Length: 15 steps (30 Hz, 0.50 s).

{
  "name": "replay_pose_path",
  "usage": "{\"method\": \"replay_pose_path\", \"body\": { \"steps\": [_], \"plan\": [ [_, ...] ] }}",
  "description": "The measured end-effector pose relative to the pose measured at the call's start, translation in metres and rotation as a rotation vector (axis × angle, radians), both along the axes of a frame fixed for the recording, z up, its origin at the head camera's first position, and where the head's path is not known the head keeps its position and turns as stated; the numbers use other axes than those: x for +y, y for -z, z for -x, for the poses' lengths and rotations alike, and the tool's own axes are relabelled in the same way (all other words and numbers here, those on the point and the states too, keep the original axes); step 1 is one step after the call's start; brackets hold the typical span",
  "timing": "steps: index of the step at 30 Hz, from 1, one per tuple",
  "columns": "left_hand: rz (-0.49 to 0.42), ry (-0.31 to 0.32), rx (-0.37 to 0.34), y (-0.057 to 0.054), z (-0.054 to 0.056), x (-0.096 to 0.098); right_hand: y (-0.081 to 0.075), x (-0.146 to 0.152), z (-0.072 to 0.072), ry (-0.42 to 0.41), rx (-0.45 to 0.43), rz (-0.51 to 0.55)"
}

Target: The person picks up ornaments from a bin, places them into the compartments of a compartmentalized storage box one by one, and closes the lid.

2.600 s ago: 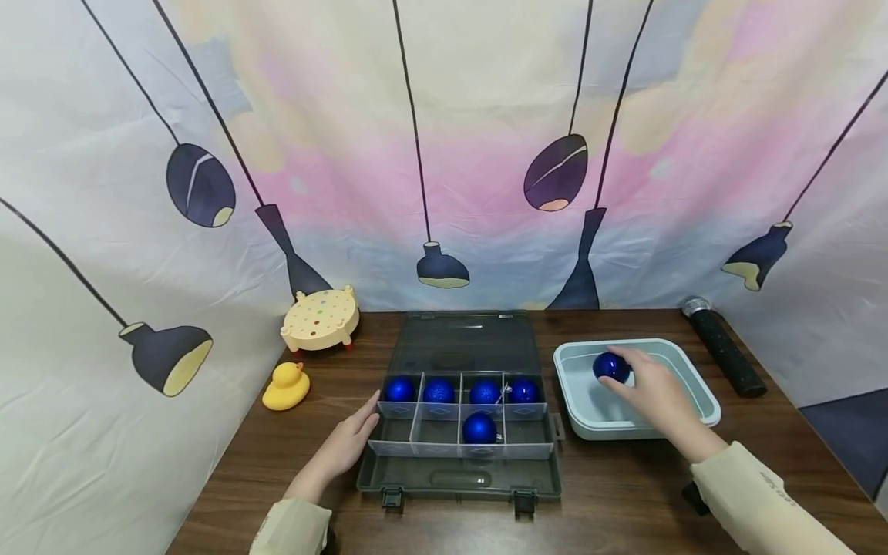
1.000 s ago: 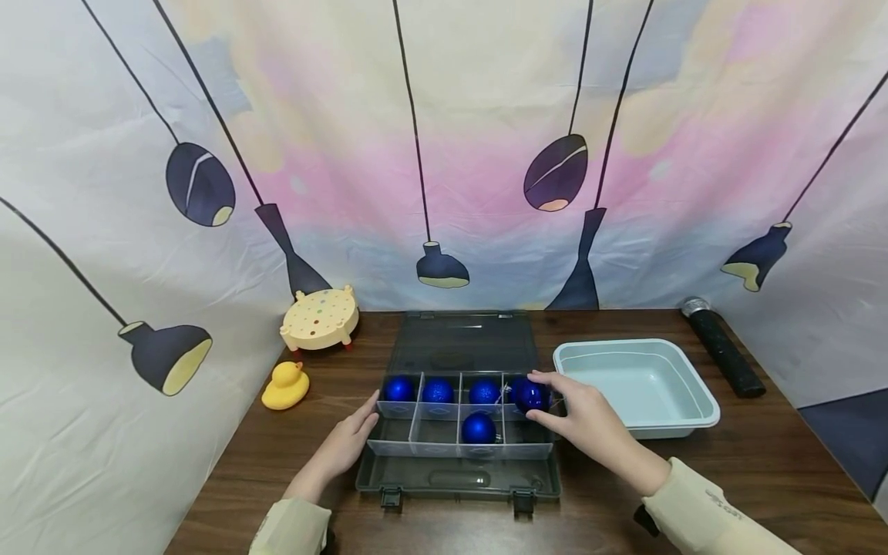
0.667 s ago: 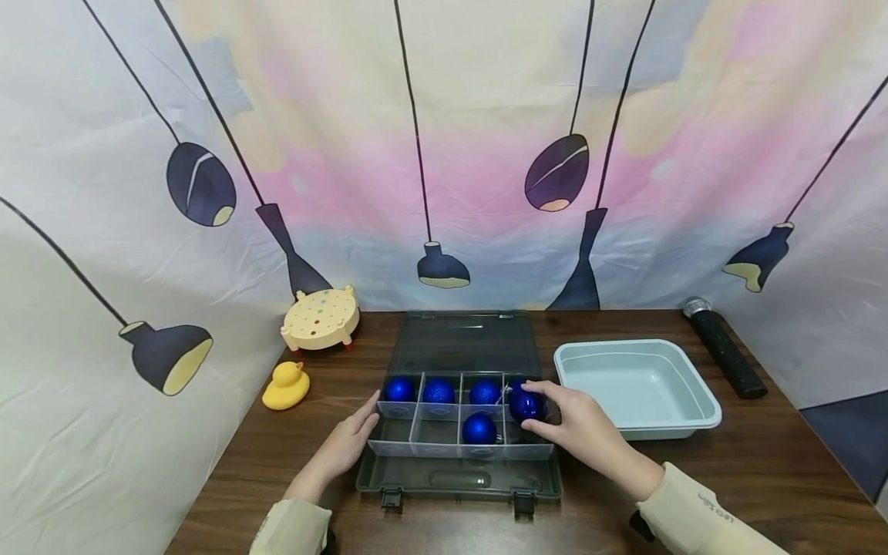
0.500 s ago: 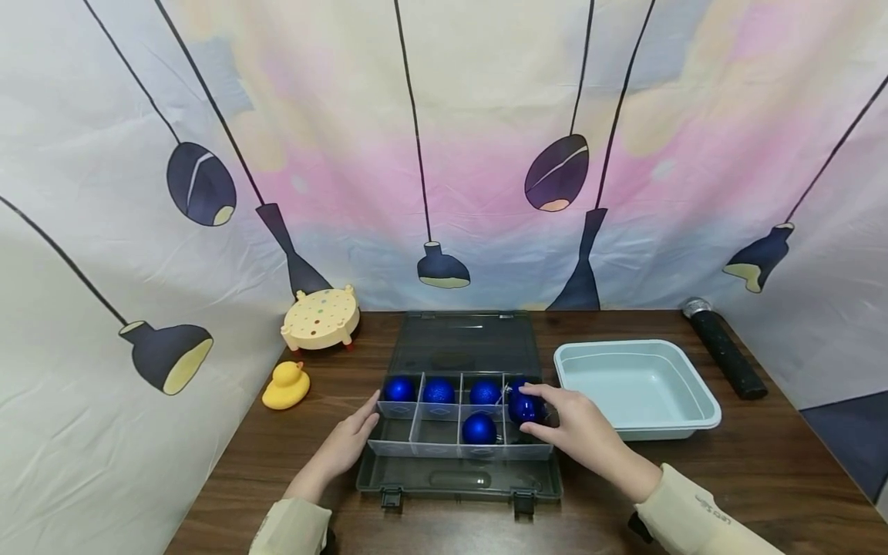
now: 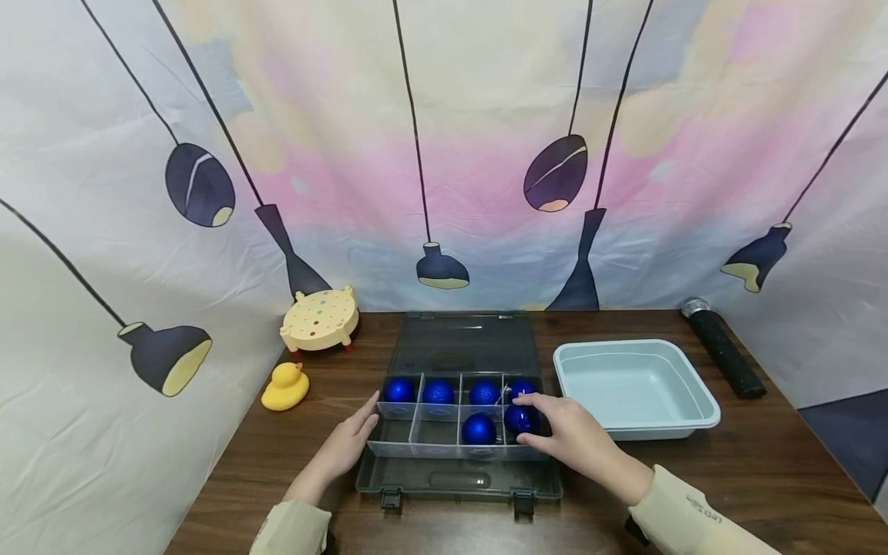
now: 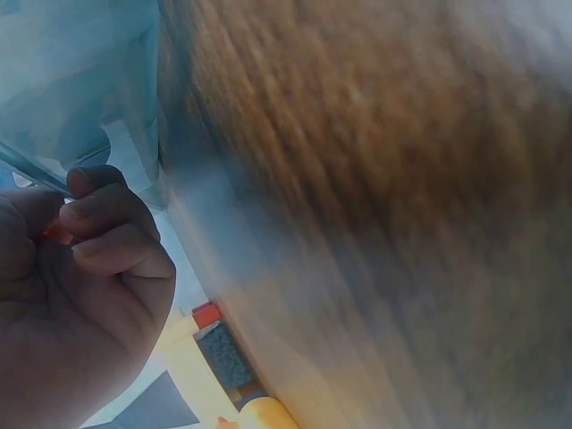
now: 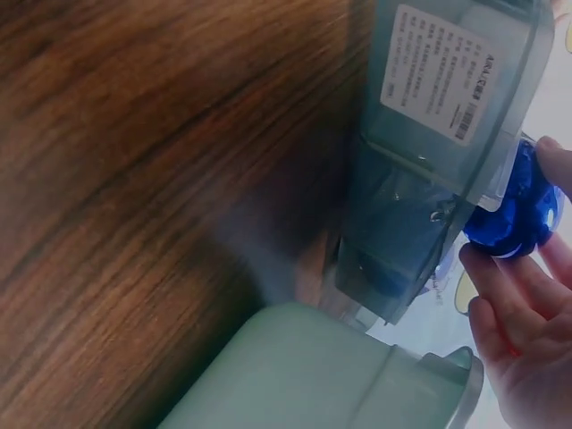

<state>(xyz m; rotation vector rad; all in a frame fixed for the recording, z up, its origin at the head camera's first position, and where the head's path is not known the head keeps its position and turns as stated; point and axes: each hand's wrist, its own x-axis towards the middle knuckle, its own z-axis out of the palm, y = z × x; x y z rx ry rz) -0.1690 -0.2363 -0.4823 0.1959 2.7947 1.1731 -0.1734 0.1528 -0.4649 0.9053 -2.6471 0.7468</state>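
My right hand (image 5: pixel 572 432) holds a shiny blue bauble (image 5: pixel 519 420) between thumb and fingers, at the front right compartment of a divided plastic organizer box (image 5: pixel 435 447). In the right wrist view the bauble (image 7: pixel 514 206) is at the box's upper edge (image 7: pixel 500 143). A matte blue bauble (image 5: pixel 479 428) sits in the neighbouring front compartment. Each back compartment holds a blue bauble, among them a textured one (image 5: pixel 438 391); the rightmost (image 5: pixel 520 388) is partly covered. My left hand (image 5: pixel 341 443) rests against the box's left side, fingers extended along it.
A pale blue basin (image 5: pixel 638 385) stands right of the box, with a black microphone (image 5: pixel 724 351) beyond it. On the left are a yellow rubber duck (image 5: pixel 286 387) and a cream spotted stool-like toy (image 5: pixel 320 318). The box's dark lid (image 5: pixel 465 343) lies folded back.
My right hand has lifted the shiny bauble out of the basin, carried it left to the box and lowered it towards the front right compartment. The left hand has stayed in place.
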Motion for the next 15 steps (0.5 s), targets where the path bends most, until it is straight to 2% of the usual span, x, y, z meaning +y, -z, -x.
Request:
{"method": "replay_pose_path", "body": {
  "steps": [15],
  "plan": [
    [-0.004, -0.003, 0.004, 0.0004, -0.0011, 0.0002, 0.0093, -0.0027, 0.002, 0.007, 0.015, -0.082]
  ]
}}
